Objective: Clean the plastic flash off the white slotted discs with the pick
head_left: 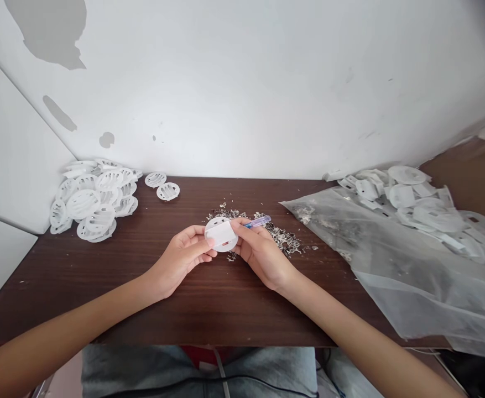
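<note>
Holding one white round disc above the dark table, we pinch its rim with the left hand so its flat back faces up, while the right hand steadies it and grips a small purple-handled tool. Left of the disc: a pile of slotted discs; behind it, tiny metal bits; right of it, a clear plastic bag and more white parts, all within reach.

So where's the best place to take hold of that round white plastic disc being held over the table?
By its thin rim, from the side. The round white plastic disc is flat and slotted, so the left hand pinches its left edge, leaving the face free for the purple-handled tool in the right hand.
</note>
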`<state>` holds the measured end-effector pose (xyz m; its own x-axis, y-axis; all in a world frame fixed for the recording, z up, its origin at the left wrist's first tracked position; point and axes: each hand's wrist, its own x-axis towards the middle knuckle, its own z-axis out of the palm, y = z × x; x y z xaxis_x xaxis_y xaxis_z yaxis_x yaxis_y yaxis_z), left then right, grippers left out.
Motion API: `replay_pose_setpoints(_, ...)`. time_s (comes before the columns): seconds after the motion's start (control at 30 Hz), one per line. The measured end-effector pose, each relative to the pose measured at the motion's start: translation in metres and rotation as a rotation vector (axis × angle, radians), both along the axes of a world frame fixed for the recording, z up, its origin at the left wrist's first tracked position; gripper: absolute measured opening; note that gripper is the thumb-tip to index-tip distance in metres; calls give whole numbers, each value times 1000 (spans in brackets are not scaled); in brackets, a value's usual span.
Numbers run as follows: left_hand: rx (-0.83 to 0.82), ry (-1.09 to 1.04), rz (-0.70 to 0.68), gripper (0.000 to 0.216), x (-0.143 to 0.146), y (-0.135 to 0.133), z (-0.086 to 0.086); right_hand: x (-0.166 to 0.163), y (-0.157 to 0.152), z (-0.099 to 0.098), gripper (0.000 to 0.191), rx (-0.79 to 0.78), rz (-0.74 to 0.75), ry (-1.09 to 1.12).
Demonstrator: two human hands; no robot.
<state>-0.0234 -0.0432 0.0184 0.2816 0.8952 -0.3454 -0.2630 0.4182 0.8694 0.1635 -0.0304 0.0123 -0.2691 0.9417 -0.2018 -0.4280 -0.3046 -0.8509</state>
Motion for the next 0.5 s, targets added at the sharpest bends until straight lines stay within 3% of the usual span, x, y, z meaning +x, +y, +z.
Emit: replay_pose_setpoints(0.5, 9, -23, 1, 39, -1, 0, 0, 1, -1, -2, 35, 24, 0, -30)
